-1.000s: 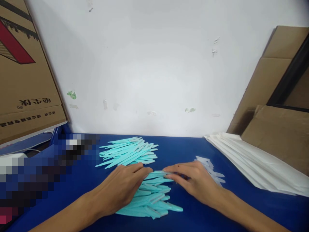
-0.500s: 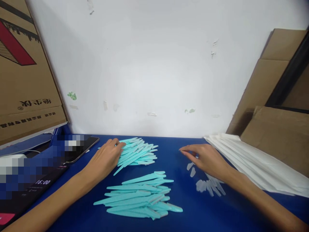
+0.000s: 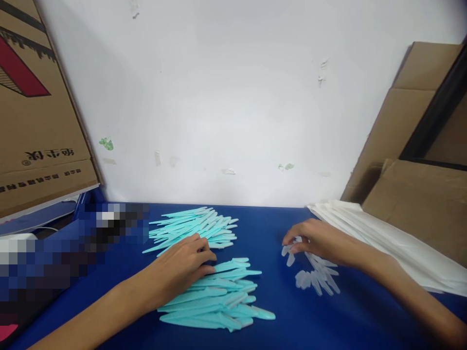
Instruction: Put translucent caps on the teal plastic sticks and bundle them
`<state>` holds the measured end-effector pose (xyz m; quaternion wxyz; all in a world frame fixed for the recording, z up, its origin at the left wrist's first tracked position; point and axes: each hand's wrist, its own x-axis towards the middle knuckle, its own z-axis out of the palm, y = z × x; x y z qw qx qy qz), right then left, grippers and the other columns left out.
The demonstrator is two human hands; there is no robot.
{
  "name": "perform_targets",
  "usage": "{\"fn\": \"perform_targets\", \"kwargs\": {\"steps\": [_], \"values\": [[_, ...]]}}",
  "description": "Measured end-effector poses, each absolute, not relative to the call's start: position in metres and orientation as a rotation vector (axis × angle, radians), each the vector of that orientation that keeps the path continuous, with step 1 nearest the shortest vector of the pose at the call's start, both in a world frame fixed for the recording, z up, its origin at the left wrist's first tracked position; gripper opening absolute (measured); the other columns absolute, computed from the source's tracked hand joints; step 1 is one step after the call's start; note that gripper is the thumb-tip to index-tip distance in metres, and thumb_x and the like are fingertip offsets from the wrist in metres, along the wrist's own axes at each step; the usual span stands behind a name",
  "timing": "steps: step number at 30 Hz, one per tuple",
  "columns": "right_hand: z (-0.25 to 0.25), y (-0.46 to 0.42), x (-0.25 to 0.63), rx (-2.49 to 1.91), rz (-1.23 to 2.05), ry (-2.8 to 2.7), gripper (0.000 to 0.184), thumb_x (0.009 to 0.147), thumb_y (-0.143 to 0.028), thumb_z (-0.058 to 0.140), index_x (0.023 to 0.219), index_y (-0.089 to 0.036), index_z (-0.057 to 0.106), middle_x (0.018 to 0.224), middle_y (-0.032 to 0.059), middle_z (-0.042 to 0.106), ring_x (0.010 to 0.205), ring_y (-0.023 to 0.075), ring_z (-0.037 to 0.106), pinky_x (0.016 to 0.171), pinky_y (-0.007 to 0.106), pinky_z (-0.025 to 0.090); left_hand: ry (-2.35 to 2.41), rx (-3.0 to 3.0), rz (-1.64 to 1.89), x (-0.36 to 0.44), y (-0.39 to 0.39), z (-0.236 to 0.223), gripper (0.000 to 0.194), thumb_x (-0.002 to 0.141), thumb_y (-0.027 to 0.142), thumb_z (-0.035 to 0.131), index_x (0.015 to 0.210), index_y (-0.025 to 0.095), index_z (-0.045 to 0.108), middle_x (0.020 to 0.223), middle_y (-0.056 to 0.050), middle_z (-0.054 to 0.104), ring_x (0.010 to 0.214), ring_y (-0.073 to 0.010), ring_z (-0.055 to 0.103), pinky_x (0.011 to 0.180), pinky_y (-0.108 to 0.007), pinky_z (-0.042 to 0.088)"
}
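1. The two hands are held well apart. Thumb and fingertips of the left hand [image 3: 186, 268] are slightly parted at the upper edge of the near pile of turquoise tools [image 3: 209, 304], lower centre of the frame; whether a tool is gripped beneath the palm cannot be told. The loosely stacked handles could be dragged askew if that hand is swept sideways.

2. The far pile of turquoise tools [image 3: 200, 226] is set left of centre, just above the left hand. The two piles could be mixed if tools are nudged across the narrow strip of blue tabletop [image 3: 262, 233] between them.

3. Right of centre, the right hand [image 3: 314, 238] is curled over the translucent pieces [image 3: 303, 279]; whether one is pinched cannot be told. Being apparently thin and partly overlapped, two could be lifted together, or several scattered by a careless brush.

4. The white sheets [image 3: 394, 238], at the right, could be shifted by the right forearm [image 3: 386, 277].
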<state>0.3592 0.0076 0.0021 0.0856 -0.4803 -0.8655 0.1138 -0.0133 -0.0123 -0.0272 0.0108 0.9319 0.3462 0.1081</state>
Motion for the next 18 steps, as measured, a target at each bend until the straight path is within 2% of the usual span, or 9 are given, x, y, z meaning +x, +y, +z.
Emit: {"fn": "perform_targets", "kwargs": {"steps": [6, 13, 16, 18], "values": [[-0.012, 0.013, 0.354, -1.483, 0.419, -2.583, 0.010, 0.090, -0.034, 0.066, 0.092, -0.030, 0.075, 0.090, -0.0007, 0.076, 0.077, 0.0200, 0.069, 0.064, 0.026, 0.041, 1.160, 2.605, 0.308, -0.015, -0.012, -0.023, 0.019, 0.101, 0.038, 0.056, 0.112, 0.029, 0.069, 0.108, -0.002, 0.066, 0.089, -0.0197, 0.064, 0.067, -0.026, 0.045], [-0.011, 0.007, 0.346, -1.424, 0.302, -2.613, 0.014, 0.096, -0.034, 0.060, 0.090, -0.025, 0.068, 0.092, 0.0019, 0.072, 0.079, 0.0200, 0.067, 0.068, 0.027, 0.041, 1.200, 2.569, 0.308, -0.013, -0.015, -0.021, 0.017, 0.100, 0.032, 0.053, 0.101, 0.026, 0.069, 0.103, -0.002, 0.067, 0.086, -0.0187, 0.063, 0.066, -0.026, 0.042], [-0.005, 0.001, 0.340, -1.372, 0.211, -2.561, 0.020, 0.102, -0.036, 0.049, 0.100, -0.025, 0.065, 0.094, 0.0028, 0.073, 0.078, 0.0208, 0.067, 0.069, 0.029, 0.043, 1.205, 2.556, 0.319, -0.014, -0.014, -0.022, 0.016, 0.100, 0.033, 0.053, 0.097, 0.025, 0.066, 0.099, -0.002, 0.067, 0.081, -0.0173, 0.061, 0.064, -0.026, 0.040], [-0.003, -0.003, 0.336, -1.288, 0.157, -2.516, 0.027, 0.105, -0.036, 0.040, 0.119, -0.027, 0.062, 0.103, 0.0047, 0.073, 0.085, 0.0226, 0.068, 0.073, 0.031, 0.046, 1.193, 2.561, 0.356, -0.014, -0.015, -0.022, 0.016, 0.101, 0.032, 0.050, 0.096, 0.024, 0.064, 0.096, -0.001, 0.066, 0.078, -0.0165, 0.059, 0.064, -0.026, 0.040]]}}
